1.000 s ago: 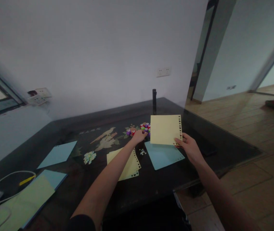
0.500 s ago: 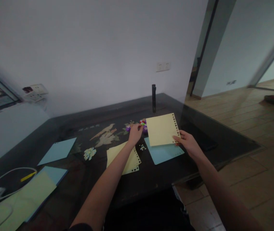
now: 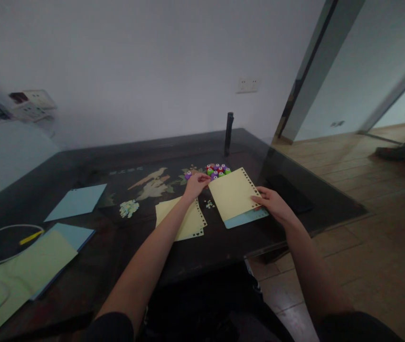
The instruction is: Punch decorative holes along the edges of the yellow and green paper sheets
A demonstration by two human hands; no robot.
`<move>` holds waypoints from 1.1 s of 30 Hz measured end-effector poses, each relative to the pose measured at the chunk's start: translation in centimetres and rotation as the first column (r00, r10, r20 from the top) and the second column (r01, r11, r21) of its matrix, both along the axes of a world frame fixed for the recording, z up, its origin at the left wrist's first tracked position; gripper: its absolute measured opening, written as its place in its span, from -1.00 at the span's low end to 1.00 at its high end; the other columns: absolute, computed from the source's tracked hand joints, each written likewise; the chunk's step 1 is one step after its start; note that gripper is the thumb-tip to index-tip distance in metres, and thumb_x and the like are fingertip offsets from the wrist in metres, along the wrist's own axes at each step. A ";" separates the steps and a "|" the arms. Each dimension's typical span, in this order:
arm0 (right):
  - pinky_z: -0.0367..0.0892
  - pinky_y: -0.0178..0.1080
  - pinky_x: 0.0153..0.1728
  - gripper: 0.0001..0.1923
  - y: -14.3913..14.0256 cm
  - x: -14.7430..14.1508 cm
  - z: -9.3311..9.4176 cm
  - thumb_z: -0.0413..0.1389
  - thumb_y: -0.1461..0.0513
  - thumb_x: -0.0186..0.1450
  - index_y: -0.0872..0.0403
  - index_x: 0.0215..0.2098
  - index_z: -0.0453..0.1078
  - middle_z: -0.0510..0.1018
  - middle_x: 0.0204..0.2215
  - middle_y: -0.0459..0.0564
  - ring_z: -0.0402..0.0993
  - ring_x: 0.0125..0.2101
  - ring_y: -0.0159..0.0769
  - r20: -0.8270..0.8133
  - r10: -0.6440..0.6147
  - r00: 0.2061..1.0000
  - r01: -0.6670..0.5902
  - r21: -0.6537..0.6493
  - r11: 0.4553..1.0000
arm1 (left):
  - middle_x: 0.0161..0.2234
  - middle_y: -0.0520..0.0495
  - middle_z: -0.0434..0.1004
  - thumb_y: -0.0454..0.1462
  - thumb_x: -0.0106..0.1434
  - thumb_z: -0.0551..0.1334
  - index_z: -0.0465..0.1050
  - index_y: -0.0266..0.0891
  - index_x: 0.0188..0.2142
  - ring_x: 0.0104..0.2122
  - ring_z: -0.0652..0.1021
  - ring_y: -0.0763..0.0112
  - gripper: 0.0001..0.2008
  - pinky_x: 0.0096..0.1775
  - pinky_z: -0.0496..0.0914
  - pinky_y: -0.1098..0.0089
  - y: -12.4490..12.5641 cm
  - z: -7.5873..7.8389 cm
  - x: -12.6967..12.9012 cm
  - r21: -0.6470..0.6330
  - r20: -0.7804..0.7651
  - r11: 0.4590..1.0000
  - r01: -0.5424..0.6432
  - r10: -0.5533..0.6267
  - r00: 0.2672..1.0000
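Observation:
My right hand (image 3: 274, 203) grips the right edge of a pale yellow sheet of paper (image 3: 232, 194), which has a row of punched shapes along that edge. The sheet is tilted over a light blue sheet (image 3: 247, 217). At its upper left corner, my left hand (image 3: 197, 184) has its fingertips pinched together on the paper. Just behind are several small craft punches (image 3: 220, 169) in red, green and purple, partly covered by the sheet. Another purple punch (image 3: 188, 175) stands by the left hand. Punched yellow sheets (image 3: 188, 228) lie under the left forearm.
Small paper cut-outs form a pile (image 3: 128, 208) at left and a few white bits (image 3: 209, 204) in the middle. Blue paper (image 3: 76, 202), yellow sheets (image 3: 31, 266) and a white cable (image 3: 8, 225) lie left. A black upright cylinder (image 3: 228, 134) stands at the back of the dark table (image 3: 145, 166).
The yellow sheet has moved left and turned, so its corner meets my left fingertips. My left hand has drawn back from the punches, uncovering more of them. The view has shifted slightly.

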State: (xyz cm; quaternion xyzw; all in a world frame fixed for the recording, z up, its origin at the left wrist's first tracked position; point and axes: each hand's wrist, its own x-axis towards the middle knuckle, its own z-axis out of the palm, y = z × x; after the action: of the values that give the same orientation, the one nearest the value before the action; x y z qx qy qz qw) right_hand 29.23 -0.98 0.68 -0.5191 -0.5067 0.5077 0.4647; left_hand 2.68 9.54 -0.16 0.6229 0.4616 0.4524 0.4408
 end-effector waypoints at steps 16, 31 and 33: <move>0.21 -0.33 -0.63 -0.48 -0.2 0.7 0.2 0.27 0.10 -0.01 0.12 -0.09 0.44 0.47 -0.65 -0.13 0.31 -0.65 -0.38 0.110 -0.208 0.972 0.198 0.089 0.976 | -0.45 -0.07 0.55 -0.39 0.04 0.31 0.51 -0.32 -0.40 -0.42 0.53 0.39 -0.92 -0.29 0.43 0.36 -1.0 -0.2 1.1 0.153 -0.274 0.986 0.058 -0.014 0.962; 0.11 -0.35 -0.60 -0.57 0.1 0.9 -0.4 0.21 0.00 0.01 0.20 -0.36 0.51 0.52 -0.59 -0.02 0.32 -0.61 -0.38 0.307 -0.204 0.930 0.178 0.110 0.978 | -0.48 -0.02 0.56 -0.40 0.04 0.31 0.51 -0.28 -0.42 -0.42 0.55 0.40 -0.93 -0.31 0.42 0.42 -1.1 -1.3 1.2 0.219 -0.394 0.972 0.082 0.012 0.919; 0.12 -0.35 -0.59 -0.59 0.0 1.0 -0.3 0.21 0.01 0.01 0.20 -0.38 0.51 0.52 -0.60 -0.01 0.33 -0.60 -0.37 0.319 -0.211 0.924 0.186 0.109 0.977 | -0.48 -0.02 0.56 -0.40 0.04 0.31 0.51 -0.28 -0.42 -0.42 0.55 0.40 -0.93 -0.31 0.42 0.42 -1.2 -1.2 1.3 0.218 -0.402 0.972 0.081 0.014 0.916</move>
State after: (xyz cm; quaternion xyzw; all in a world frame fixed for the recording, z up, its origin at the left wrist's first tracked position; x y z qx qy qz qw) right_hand 30.18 -0.93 0.38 -0.6268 -0.5411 0.3445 0.4423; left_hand 3.95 8.37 -1.40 0.7570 0.4756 0.3580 0.2693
